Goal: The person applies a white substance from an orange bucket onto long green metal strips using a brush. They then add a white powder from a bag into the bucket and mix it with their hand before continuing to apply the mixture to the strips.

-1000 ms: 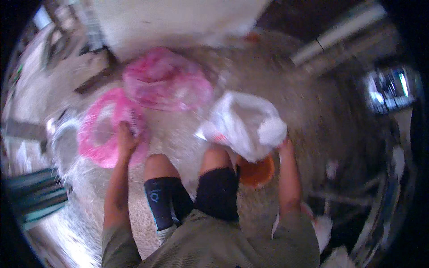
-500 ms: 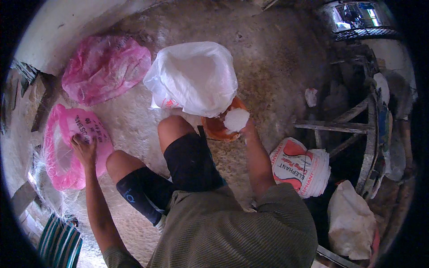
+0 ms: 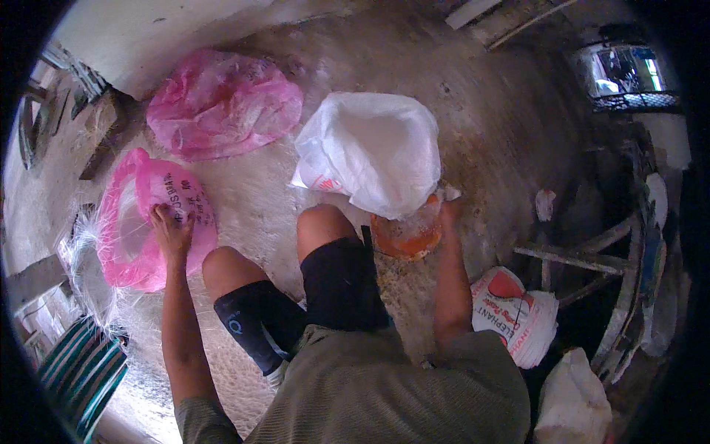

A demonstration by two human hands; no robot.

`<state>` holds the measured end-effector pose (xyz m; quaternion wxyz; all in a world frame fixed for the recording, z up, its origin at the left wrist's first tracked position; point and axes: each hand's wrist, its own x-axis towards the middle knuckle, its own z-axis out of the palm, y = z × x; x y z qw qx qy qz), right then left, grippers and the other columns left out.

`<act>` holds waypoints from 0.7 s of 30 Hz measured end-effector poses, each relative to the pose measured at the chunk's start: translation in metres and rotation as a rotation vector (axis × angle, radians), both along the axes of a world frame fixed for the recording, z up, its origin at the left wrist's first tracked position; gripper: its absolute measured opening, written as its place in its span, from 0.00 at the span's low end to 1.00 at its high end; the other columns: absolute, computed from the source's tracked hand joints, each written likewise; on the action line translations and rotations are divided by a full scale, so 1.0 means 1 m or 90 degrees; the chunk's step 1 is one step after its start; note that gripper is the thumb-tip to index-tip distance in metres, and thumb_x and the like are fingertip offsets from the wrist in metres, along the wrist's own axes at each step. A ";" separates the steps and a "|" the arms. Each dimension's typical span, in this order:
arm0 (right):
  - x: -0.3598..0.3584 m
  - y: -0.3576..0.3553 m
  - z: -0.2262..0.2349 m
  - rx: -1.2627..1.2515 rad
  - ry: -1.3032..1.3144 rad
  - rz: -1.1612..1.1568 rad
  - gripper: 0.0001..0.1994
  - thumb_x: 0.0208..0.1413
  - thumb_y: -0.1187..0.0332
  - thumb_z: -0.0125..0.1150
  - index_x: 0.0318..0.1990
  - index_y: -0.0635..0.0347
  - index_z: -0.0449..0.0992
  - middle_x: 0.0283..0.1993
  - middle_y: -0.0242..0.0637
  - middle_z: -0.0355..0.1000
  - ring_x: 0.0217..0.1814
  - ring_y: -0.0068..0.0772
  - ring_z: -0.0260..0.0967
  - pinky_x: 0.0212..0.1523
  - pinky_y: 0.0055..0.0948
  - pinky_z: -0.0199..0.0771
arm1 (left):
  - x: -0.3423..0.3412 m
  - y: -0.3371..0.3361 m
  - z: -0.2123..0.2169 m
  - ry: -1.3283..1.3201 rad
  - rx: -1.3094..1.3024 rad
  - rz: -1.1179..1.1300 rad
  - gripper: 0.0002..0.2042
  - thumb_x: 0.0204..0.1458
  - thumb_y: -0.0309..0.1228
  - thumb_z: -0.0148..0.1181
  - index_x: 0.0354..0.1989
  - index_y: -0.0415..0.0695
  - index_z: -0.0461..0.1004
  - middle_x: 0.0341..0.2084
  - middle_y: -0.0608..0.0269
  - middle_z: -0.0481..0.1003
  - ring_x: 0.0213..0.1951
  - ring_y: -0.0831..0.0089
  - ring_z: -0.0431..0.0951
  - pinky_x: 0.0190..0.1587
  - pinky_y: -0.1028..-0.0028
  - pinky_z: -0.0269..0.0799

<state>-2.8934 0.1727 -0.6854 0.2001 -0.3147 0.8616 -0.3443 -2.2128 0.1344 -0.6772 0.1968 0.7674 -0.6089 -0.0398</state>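
Observation:
My left hand point(image 3: 172, 228) is closed on the near side of a pink plastic sack point(image 3: 200, 248), which stands open on the left and has loose whitish fibres around it. Ahead, between the hands, stands a large open white woven sack point(image 3: 325, 152) with a pale, powdery-looking inside. My right hand point(image 3: 449, 212) is at the right rim of an orange basin point(image 3: 403, 244), directly below the white sack. From its fingers sticks out a small white thing point(image 3: 450, 193) whose kind I cannot make out. White residue coats the basin's inside.
A second pink sack point(image 3: 222, 103) lies crumpled by the wall. At right are a printed white sack point(image 3: 514, 314), a wooden frame point(image 3: 577, 257) and a pale sack point(image 3: 573, 403). Striped green cloth point(image 3: 81, 374) is at lower left. My knees are between the sacks.
The rounded white mass my right hand held over the basin no longer shows; that hand is now at the rim. My view has shifted, and my left hand stays on the pink sack.

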 end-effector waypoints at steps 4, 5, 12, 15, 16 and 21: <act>0.064 -0.069 0.100 -0.286 0.139 0.136 0.12 0.54 0.76 0.63 0.47 0.63 0.77 0.47 0.41 0.78 0.47 0.38 0.76 0.47 0.36 0.75 | 0.024 0.004 -0.025 -0.073 0.036 -0.030 0.39 0.42 0.43 0.72 0.56 0.31 0.60 0.60 0.31 0.59 0.59 0.37 0.63 0.60 0.50 0.64; 0.082 -0.082 0.114 -0.344 0.147 0.170 0.11 0.54 0.75 0.63 0.46 0.64 0.78 0.45 0.42 0.79 0.45 0.37 0.76 0.46 0.36 0.75 | 0.025 0.002 -0.022 -0.103 0.090 -0.023 0.39 0.43 0.45 0.71 0.57 0.30 0.60 0.60 0.32 0.59 0.60 0.37 0.63 0.60 0.50 0.64; 0.140 -0.161 0.019 0.190 0.308 0.520 0.26 0.55 0.59 0.64 0.56 0.69 0.71 0.59 0.55 0.69 0.63 0.54 0.66 0.60 0.48 0.67 | -0.103 -0.061 0.074 0.069 0.262 -0.110 0.32 0.53 0.50 0.63 0.56 0.34 0.67 0.52 0.40 0.70 0.51 0.46 0.73 0.56 0.57 0.69; 0.131 -0.175 -0.055 0.290 0.485 0.476 0.39 0.55 0.50 0.59 0.66 0.71 0.58 0.67 0.54 0.60 0.72 0.59 0.53 0.73 0.52 0.48 | -0.238 -0.064 0.108 0.607 0.253 -0.171 0.31 0.56 0.50 0.61 0.58 0.36 0.67 0.49 0.40 0.71 0.51 0.52 0.73 0.52 0.60 0.73; 0.134 -0.180 -0.059 0.264 0.447 0.483 0.40 0.55 0.49 0.60 0.67 0.70 0.57 0.68 0.54 0.59 0.71 0.59 0.53 0.73 0.52 0.48 | -0.263 -0.060 0.107 0.673 0.308 -0.139 0.36 0.53 0.54 0.63 0.58 0.34 0.62 0.49 0.38 0.71 0.50 0.53 0.74 0.49 0.61 0.75; 0.152 -0.183 -0.077 0.291 0.472 0.465 0.36 0.53 0.51 0.62 0.65 0.62 0.64 0.65 0.47 0.64 0.66 0.48 0.63 0.63 0.47 0.66 | -0.350 -0.048 0.068 0.643 0.272 -0.157 0.32 0.50 0.49 0.67 0.46 0.29 0.63 0.41 0.37 0.73 0.40 0.50 0.77 0.45 0.58 0.72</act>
